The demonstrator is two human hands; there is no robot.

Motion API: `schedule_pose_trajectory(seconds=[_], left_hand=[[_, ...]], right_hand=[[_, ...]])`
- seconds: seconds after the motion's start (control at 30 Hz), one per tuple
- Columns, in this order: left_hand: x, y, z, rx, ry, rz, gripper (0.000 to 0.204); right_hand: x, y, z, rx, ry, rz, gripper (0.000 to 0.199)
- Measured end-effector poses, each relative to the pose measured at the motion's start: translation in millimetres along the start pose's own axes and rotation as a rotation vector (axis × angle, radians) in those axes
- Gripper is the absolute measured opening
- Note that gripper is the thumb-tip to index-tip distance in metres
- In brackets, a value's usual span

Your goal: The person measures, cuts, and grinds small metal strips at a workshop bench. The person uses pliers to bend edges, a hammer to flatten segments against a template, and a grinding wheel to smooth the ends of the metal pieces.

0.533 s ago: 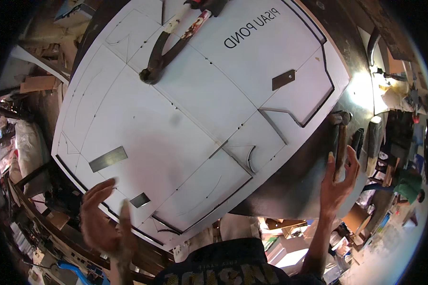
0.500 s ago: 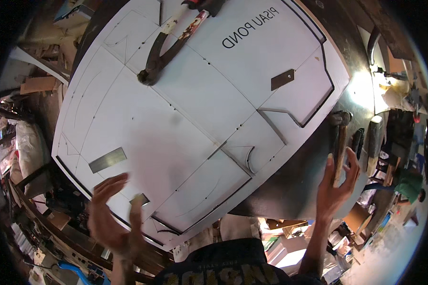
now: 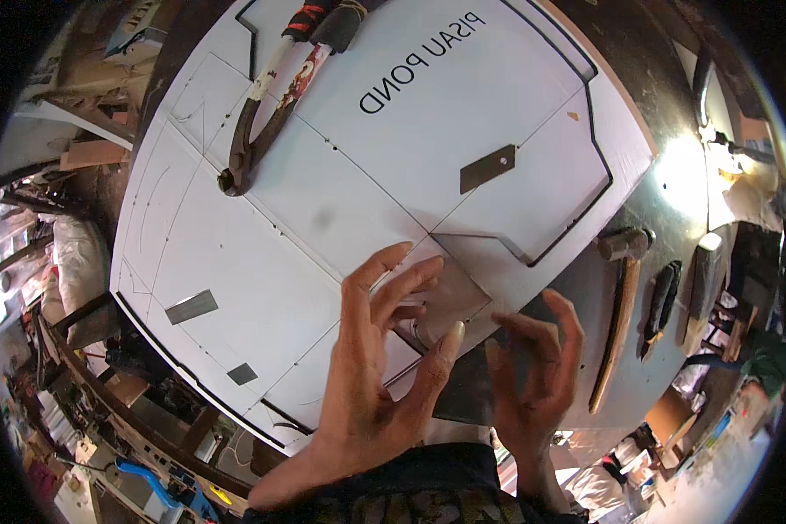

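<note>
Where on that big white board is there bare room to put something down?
The white board is bare between the pincers and the dark metal strip, and again between the pincers and the small grey plate. It is crowded near the lower edge, where the left hand and right hand are.

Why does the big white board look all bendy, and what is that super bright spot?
In the head view, the fisheye lens bends the white board's straight edges toward the dark round rim; the bright spot is glare washing out the dark table on the right; both hands, left and right, look sharp, not blurred.
</note>
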State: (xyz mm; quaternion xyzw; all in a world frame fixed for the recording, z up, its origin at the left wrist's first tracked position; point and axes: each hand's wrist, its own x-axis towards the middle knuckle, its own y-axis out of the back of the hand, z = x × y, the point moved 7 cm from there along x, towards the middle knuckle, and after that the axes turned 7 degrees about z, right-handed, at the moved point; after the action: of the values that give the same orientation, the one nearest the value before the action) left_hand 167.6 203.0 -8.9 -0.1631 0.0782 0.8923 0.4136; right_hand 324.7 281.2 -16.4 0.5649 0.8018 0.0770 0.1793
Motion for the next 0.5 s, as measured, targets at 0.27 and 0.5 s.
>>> schedule_pose_trajectory(seconds=[0.27, 0.5], left_hand=[[-5.4, -15.9, 4.7, -0.314, 0.191, 0.146, 0.082], [1.8, -13.5, 5.5, -0.302, 0.073, 0.289, 0.08]], right_hand=[[62.9, 135.0, -8.7, -0.793, 0.323, 0.393, 0.019], [106.0, 185.6, 35.9, -1.147, 0.38, 0.37, 0.048]])
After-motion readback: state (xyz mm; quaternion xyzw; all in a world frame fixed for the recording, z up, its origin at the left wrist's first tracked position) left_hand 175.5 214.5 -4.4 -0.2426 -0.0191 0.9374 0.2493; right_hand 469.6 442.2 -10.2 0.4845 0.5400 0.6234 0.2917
